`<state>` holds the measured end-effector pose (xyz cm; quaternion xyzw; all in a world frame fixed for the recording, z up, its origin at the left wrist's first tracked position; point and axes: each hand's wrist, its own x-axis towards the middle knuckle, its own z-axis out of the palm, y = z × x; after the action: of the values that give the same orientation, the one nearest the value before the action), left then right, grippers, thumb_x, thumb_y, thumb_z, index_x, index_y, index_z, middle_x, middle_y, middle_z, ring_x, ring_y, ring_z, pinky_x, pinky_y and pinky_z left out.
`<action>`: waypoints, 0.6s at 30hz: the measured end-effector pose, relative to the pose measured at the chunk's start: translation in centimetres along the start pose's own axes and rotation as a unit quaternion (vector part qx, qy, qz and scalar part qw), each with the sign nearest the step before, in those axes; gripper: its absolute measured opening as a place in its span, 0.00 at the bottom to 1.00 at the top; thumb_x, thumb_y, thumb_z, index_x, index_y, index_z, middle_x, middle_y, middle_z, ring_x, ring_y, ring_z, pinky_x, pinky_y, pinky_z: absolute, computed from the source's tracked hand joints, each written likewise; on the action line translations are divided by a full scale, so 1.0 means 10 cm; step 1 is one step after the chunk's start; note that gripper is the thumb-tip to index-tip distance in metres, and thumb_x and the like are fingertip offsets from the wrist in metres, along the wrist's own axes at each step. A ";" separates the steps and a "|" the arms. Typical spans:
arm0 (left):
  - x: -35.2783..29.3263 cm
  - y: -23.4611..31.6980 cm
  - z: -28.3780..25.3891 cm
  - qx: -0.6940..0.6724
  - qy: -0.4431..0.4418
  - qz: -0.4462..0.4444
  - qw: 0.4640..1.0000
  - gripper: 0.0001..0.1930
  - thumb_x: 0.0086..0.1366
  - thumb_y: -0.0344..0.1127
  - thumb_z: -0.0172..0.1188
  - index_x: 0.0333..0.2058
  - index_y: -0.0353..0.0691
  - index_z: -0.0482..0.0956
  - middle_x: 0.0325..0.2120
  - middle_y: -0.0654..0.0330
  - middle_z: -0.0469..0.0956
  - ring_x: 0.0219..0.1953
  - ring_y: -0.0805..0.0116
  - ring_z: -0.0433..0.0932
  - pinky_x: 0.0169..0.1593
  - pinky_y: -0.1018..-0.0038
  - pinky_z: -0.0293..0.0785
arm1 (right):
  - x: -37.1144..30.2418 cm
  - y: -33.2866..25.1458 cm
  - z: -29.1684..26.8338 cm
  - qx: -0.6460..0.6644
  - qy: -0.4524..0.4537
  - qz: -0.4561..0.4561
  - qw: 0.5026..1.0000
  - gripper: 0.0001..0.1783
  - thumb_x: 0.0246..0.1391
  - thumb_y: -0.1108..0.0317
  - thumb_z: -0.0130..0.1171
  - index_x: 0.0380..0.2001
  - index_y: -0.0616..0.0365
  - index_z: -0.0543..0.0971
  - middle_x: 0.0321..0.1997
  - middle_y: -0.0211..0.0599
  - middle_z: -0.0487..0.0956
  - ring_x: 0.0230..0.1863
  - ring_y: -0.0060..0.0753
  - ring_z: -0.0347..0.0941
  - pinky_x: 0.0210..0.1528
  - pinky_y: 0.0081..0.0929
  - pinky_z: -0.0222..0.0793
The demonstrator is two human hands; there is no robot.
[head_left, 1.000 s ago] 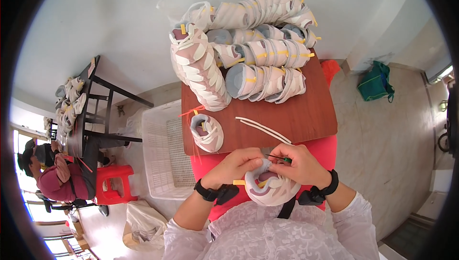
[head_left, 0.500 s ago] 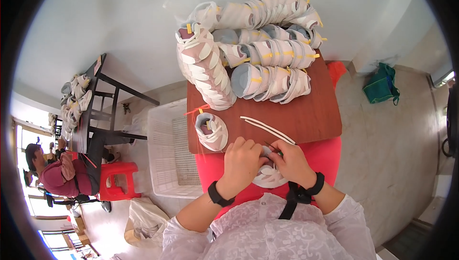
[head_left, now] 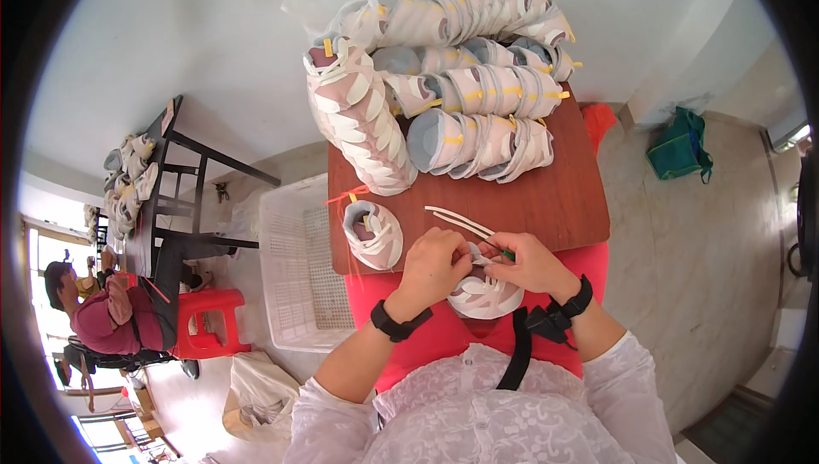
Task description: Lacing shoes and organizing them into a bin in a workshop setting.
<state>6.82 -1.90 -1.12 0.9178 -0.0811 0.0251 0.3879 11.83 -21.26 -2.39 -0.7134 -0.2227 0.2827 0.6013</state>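
A white and pink shoe upper [head_left: 486, 295] rests in my lap at the table's front edge. My left hand [head_left: 437, 261] is closed on its collar from the left side. From the right, my right hand [head_left: 531, 261] pinches a thin dark tool with a green handle [head_left: 509, 255] over the upper's lace opening. White lace ends [head_left: 456, 217] lie on the table just beyond my fingers. Another laced upper [head_left: 374, 238] stands to the left of my hands, with a red string by its yellow pull tab. My fingers hide part of the opening and the tool's tip.
Rows of nested shoe uppers [head_left: 490, 144] cover the back of the brown table [head_left: 563, 217]. A white plastic crate [head_left: 299, 340] stands left of it. Farther left, a person [head_left: 111, 319] sits near a red stool [head_left: 213, 310] and black table. A green bag [head_left: 680, 148] is on the floor right.
My right hand has moved a little up and to the right, opening the gap between my hands. More of the upper and the tool's green handle shows now.
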 end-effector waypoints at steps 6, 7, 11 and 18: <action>0.06 0.05 -0.11 -0.019 -0.033 -0.035 0.999 0.05 0.51 0.28 0.63 0.26 0.36 0.76 0.22 0.57 0.74 0.27 0.61 0.73 0.31 0.67 0.69 | 0.03 -0.11 0.03 -0.076 0.043 -0.003 0.996 0.14 0.45 0.71 0.63 0.35 0.68 0.77 0.27 0.36 0.79 0.27 0.19 0.73 0.31 0.22 0.71; 0.06 0.04 -0.11 -0.020 -0.033 -0.034 0.999 0.05 0.51 0.28 0.63 0.26 0.36 0.76 0.22 0.57 0.74 0.27 0.61 0.73 0.31 0.67 0.69 | 0.03 -0.11 0.04 -0.074 0.060 -0.009 0.995 0.14 0.44 0.71 0.63 0.35 0.68 0.78 0.27 0.38 0.80 0.27 0.21 0.74 0.30 0.23 0.71; 0.05 0.02 -0.12 -0.028 -0.039 -0.026 0.999 0.06 0.52 0.29 0.63 0.27 0.35 0.75 0.22 0.57 0.74 0.27 0.62 0.73 0.31 0.68 0.68 | 0.04 -0.10 0.10 -0.125 0.079 -0.042 0.988 0.15 0.44 0.70 0.64 0.35 0.67 0.78 0.28 0.41 0.80 0.26 0.29 0.77 0.29 0.25 0.72; 0.05 0.02 -0.13 -0.031 -0.055 -0.031 0.998 0.06 0.53 0.29 0.63 0.27 0.35 0.75 0.23 0.56 0.75 0.27 0.61 0.73 0.31 0.68 0.68 | 0.00 -0.09 0.19 -0.175 0.119 -0.055 0.976 0.14 0.43 0.65 0.64 0.34 0.60 0.79 0.31 0.43 0.80 0.32 0.44 0.78 0.34 0.35 0.72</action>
<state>7.27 -1.11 -0.03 0.9073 -0.0742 -0.0402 0.4119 10.56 -19.74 -1.69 -0.8226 -0.2345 0.1191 0.5041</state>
